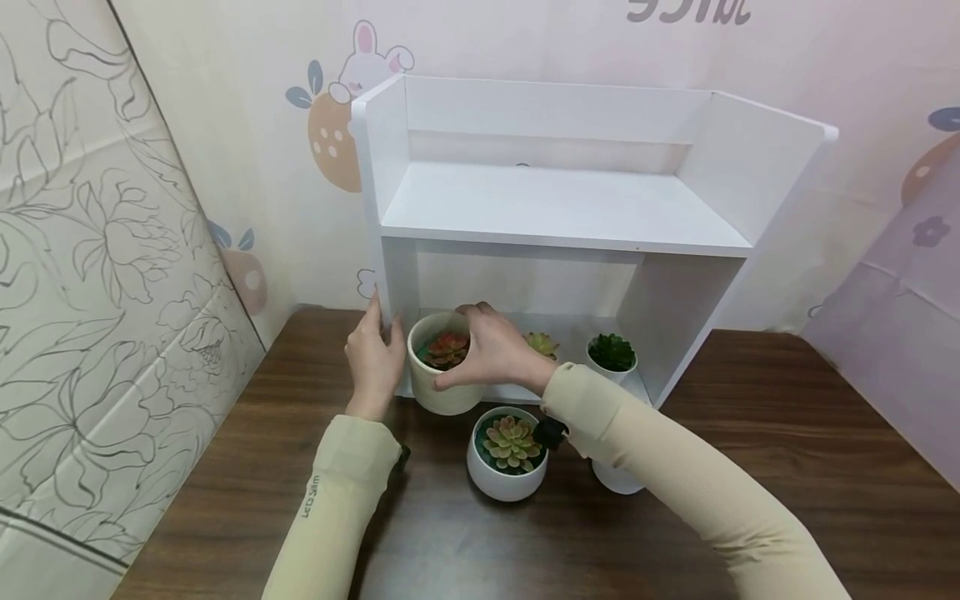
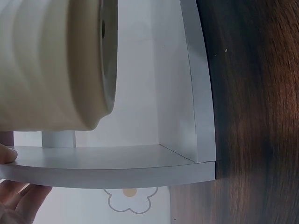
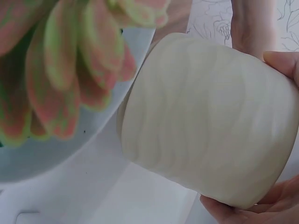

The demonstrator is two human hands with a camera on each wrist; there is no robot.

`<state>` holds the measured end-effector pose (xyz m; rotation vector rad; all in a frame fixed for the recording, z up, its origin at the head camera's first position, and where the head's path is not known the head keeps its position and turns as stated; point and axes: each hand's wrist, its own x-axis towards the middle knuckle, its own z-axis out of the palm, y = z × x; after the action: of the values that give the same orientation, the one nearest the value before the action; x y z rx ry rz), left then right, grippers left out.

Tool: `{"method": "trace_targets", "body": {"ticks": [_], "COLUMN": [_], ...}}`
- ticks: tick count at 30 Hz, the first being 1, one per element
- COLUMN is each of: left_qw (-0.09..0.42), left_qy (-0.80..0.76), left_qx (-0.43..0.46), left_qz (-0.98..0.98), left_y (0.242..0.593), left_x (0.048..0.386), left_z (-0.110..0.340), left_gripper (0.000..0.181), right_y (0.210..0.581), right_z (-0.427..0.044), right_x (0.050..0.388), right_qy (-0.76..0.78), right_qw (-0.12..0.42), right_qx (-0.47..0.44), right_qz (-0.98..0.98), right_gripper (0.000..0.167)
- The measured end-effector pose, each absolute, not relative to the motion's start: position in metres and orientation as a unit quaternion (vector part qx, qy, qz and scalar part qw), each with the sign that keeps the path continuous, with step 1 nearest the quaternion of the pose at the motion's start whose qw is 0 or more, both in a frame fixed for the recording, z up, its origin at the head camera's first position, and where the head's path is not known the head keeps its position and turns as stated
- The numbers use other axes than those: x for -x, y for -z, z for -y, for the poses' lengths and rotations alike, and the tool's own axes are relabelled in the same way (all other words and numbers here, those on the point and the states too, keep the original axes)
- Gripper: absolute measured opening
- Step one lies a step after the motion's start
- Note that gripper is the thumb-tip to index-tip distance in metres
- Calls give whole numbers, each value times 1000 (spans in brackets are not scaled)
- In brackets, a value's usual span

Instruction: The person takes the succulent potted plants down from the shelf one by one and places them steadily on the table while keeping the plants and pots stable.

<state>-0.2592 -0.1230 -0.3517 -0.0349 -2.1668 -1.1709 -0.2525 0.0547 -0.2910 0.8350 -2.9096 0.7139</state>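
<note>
My right hand (image 1: 504, 348) grips a cream ribbed pot (image 1: 442, 398) by its rim, thumb at the front and fingers at the far side. A reddish succulent (image 1: 447, 350) grows in it. The pot is held at the left front of a white two-tier shelf (image 1: 562, 204), its underside raised off the lower board in the left wrist view. My left hand (image 1: 375, 364) pinches the shelf's left side panel (image 2: 103, 177), thumb inside and fingers outside. Seen from the right wrist, the wavy pot wall (image 3: 205, 121) fills the middle.
A round white pot with a green-pink succulent (image 1: 510, 443) stands on the brown table (image 1: 465, 558) before the shelf. Another white pot (image 1: 617, 477) is partly under my right forearm. On the lower board are a dark green plant (image 1: 611, 353) and a yellow-green succulent (image 1: 542, 343).
</note>
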Motion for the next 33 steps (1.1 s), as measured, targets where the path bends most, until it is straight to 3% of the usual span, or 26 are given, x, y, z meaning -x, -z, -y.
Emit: {"method": "trace_targets", "body": {"ticks": [33], "left_qw": [319], "left_qy": [444], "left_qx": [11], "left_qz": [837], "left_y": [350], "left_x": [256], "left_z": [123], "left_gripper": [49], "right_y": [282], "right_z": [-61], "right_x": [216], "right_qy": [-250], "right_qw": [7], "right_qx": [-302], "right_qz": [920], "right_gripper": [100]}}
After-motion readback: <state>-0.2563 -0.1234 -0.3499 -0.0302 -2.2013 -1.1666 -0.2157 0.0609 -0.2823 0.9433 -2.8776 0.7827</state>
